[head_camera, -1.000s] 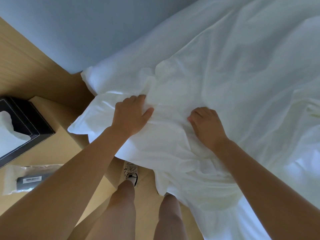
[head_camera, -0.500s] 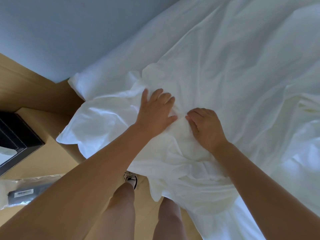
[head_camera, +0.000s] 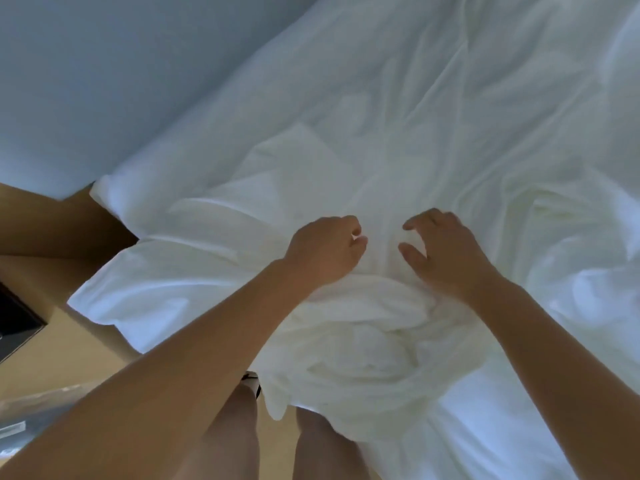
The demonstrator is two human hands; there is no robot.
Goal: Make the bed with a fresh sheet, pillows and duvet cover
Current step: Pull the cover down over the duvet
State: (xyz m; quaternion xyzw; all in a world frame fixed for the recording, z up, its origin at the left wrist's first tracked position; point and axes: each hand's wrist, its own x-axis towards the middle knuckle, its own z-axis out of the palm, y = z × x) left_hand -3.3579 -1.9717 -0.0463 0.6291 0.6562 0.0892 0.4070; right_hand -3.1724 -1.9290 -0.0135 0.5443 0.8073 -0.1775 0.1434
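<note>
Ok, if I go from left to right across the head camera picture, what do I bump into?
Black rectangular box at the edge → puffy white pillow → left hand, gripping the crumpled white cover → right hand.

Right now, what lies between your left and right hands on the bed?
Only a bare stretch of crumpled white bedding fabric separates the left hand from the right hand; nothing else sits there, as the head view shows.

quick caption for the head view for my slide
Left hand and right hand, close together, on bunched white bedding near the edge of the bed.
</note>
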